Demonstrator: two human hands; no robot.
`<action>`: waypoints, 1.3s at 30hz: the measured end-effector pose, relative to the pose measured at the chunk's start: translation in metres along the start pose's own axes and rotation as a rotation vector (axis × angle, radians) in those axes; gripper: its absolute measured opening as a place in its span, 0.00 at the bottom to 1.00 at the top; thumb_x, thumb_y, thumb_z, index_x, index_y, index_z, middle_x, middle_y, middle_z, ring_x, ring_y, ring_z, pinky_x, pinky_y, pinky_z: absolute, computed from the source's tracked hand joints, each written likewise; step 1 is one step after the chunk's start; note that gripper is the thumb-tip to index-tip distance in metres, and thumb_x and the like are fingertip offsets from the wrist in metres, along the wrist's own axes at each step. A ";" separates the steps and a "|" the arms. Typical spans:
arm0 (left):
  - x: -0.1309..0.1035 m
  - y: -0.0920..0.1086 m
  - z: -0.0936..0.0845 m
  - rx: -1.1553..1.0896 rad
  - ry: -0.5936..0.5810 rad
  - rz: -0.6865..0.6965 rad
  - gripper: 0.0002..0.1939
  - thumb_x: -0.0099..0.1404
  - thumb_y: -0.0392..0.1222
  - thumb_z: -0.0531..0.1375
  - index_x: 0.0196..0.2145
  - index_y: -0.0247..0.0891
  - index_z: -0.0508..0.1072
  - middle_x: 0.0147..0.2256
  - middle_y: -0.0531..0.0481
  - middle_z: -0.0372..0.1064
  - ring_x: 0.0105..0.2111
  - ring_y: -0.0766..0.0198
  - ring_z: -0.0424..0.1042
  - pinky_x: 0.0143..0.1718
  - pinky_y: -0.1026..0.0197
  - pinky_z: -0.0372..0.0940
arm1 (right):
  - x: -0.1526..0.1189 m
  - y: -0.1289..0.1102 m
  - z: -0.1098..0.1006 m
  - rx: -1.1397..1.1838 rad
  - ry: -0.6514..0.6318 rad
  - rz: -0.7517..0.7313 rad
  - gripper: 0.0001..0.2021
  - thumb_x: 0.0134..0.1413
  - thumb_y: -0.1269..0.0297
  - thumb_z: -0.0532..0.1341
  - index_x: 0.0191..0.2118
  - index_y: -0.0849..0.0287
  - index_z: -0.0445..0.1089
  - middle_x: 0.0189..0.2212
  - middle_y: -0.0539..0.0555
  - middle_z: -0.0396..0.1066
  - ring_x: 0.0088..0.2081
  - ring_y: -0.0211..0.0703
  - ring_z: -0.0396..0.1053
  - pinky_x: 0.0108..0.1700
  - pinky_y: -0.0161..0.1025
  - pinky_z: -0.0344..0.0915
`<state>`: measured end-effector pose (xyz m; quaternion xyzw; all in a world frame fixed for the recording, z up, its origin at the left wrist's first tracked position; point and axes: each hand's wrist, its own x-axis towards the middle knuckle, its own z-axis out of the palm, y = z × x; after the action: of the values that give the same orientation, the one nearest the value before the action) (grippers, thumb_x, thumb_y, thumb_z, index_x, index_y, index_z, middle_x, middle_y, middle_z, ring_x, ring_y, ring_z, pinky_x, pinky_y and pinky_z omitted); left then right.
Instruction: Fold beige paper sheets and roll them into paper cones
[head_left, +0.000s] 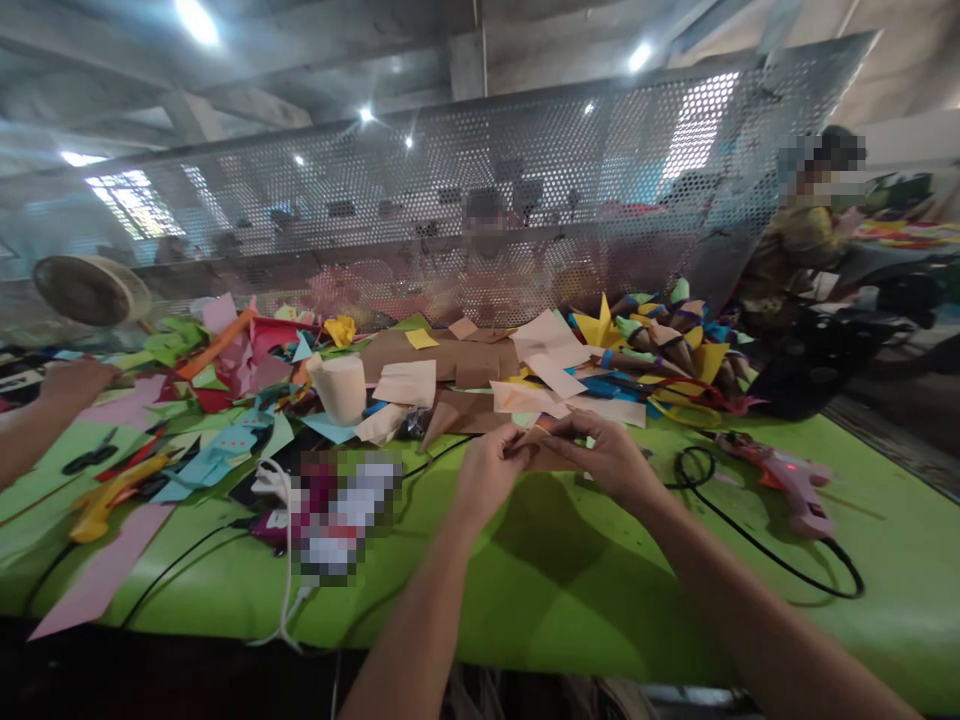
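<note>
Above the green table [570, 625], left hand [487, 465] and right hand [606, 457] (close together) — curled inward — pinch brown paper [541, 459].

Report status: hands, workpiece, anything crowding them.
Left hand and right hand pinching brown piece above green table. Pink glue gun to the right, red light on. Loose paper beyond.
</note>
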<state>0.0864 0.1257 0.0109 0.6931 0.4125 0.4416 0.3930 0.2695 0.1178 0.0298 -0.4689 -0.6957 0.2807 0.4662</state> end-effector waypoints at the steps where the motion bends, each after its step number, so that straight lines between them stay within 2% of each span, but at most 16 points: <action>1: 0.000 0.000 0.000 -0.002 -0.014 0.000 0.06 0.61 0.39 0.61 0.35 0.36 0.75 0.32 0.51 0.73 0.33 0.63 0.69 0.36 0.65 0.62 | 0.000 0.001 0.000 0.009 0.010 0.016 0.15 0.49 0.49 0.66 0.30 0.57 0.77 0.30 0.55 0.77 0.35 0.47 0.71 0.40 0.42 0.65; 4: 0.001 0.000 0.000 -0.105 -0.034 -0.035 0.07 0.60 0.40 0.62 0.36 0.35 0.74 0.33 0.50 0.74 0.34 0.62 0.71 0.36 0.65 0.64 | 0.000 0.003 0.001 0.099 0.068 0.117 0.17 0.47 0.48 0.67 0.29 0.59 0.75 0.27 0.53 0.74 0.30 0.43 0.68 0.34 0.40 0.64; 6: 0.001 -0.001 -0.001 -0.123 -0.027 -0.045 0.07 0.60 0.40 0.61 0.36 0.35 0.74 0.33 0.50 0.74 0.33 0.62 0.72 0.35 0.64 0.65 | 0.000 0.003 0.000 0.142 0.085 0.149 0.17 0.46 0.49 0.68 0.29 0.59 0.75 0.28 0.54 0.74 0.30 0.43 0.68 0.33 0.40 0.64; 9: -0.001 -0.001 -0.002 0.005 -0.015 -0.030 0.05 0.59 0.38 0.61 0.34 0.37 0.75 0.30 0.52 0.73 0.32 0.63 0.71 0.34 0.65 0.64 | -0.001 0.002 -0.001 0.133 0.056 0.099 0.15 0.45 0.52 0.69 0.34 0.59 0.77 0.33 0.55 0.76 0.34 0.45 0.69 0.38 0.41 0.64; 12: 0.000 0.000 -0.004 0.082 0.017 -0.037 0.05 0.58 0.36 0.62 0.33 0.38 0.77 0.30 0.52 0.74 0.32 0.62 0.71 0.34 0.64 0.63 | -0.001 0.003 -0.002 0.137 0.050 0.083 0.13 0.45 0.53 0.69 0.32 0.58 0.77 0.31 0.54 0.75 0.33 0.44 0.68 0.38 0.41 0.63; 14: 0.002 0.001 -0.005 -0.054 0.109 -0.053 0.08 0.56 0.38 0.64 0.36 0.38 0.75 0.31 0.51 0.74 0.33 0.62 0.72 0.36 0.63 0.65 | 0.000 0.005 -0.003 0.202 0.086 0.119 0.14 0.44 0.52 0.69 0.30 0.58 0.76 0.27 0.52 0.73 0.31 0.42 0.66 0.35 0.40 0.62; 17: 0.005 0.001 -0.004 -0.361 0.246 -0.094 0.20 0.54 0.44 0.68 0.43 0.38 0.71 0.31 0.52 0.73 0.31 0.63 0.72 0.37 0.62 0.67 | 0.002 0.006 -0.002 0.342 0.166 0.178 0.17 0.39 0.50 0.72 0.29 0.58 0.74 0.25 0.50 0.71 0.29 0.41 0.65 0.32 0.38 0.60; 18: 0.006 0.001 -0.002 -0.412 0.241 -0.107 0.21 0.54 0.47 0.68 0.44 0.38 0.70 0.31 0.52 0.72 0.31 0.64 0.72 0.37 0.61 0.67 | 0.002 0.006 -0.001 0.378 0.189 0.193 0.18 0.37 0.50 0.73 0.29 0.58 0.73 0.25 0.50 0.71 0.29 0.41 0.65 0.33 0.38 0.60; 20: 0.005 -0.001 0.002 -0.429 0.148 -0.112 0.19 0.57 0.51 0.67 0.41 0.37 0.71 0.32 0.50 0.73 0.34 0.63 0.72 0.40 0.60 0.66 | 0.002 0.005 0.002 0.429 0.218 0.214 0.20 0.34 0.49 0.74 0.27 0.58 0.71 0.25 0.50 0.70 0.29 0.40 0.65 0.33 0.38 0.60; 23: 0.003 -0.001 0.007 -0.393 0.028 -0.097 0.17 0.61 0.53 0.63 0.39 0.35 0.74 0.38 0.46 0.75 0.40 0.59 0.73 0.46 0.58 0.65 | 0.001 0.001 0.006 0.456 0.225 0.235 0.20 0.32 0.48 0.74 0.27 0.57 0.71 0.25 0.50 0.70 0.29 0.40 0.64 0.33 0.38 0.60; 29: 0.003 -0.003 0.003 -0.305 0.007 -0.036 0.13 0.65 0.46 0.59 0.42 0.36 0.75 0.44 0.44 0.76 0.48 0.55 0.72 0.52 0.56 0.63 | -0.001 -0.003 0.002 0.332 0.063 0.207 0.18 0.42 0.46 0.70 0.29 0.59 0.74 0.27 0.51 0.71 0.31 0.41 0.65 0.36 0.39 0.60; 34: 0.004 -0.007 0.002 -0.195 0.000 0.022 0.13 0.68 0.42 0.55 0.45 0.36 0.74 0.46 0.43 0.76 0.48 0.55 0.72 0.52 0.56 0.64 | 0.000 0.000 -0.001 0.236 0.056 0.188 0.19 0.42 0.46 0.69 0.26 0.58 0.74 0.25 0.51 0.71 0.29 0.41 0.64 0.34 0.39 0.61; 39: 0.002 -0.005 0.004 -0.064 -0.025 0.040 0.11 0.68 0.41 0.55 0.43 0.37 0.74 0.45 0.44 0.76 0.46 0.56 0.72 0.51 0.56 0.63 | -0.001 -0.002 0.000 0.224 0.014 0.179 0.17 0.43 0.47 0.68 0.29 0.58 0.75 0.28 0.52 0.73 0.30 0.42 0.67 0.35 0.39 0.63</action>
<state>0.0892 0.1288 0.0055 0.6938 0.3791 0.4536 0.4113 0.2688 0.1157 0.0313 -0.4760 -0.6123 0.3936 0.4936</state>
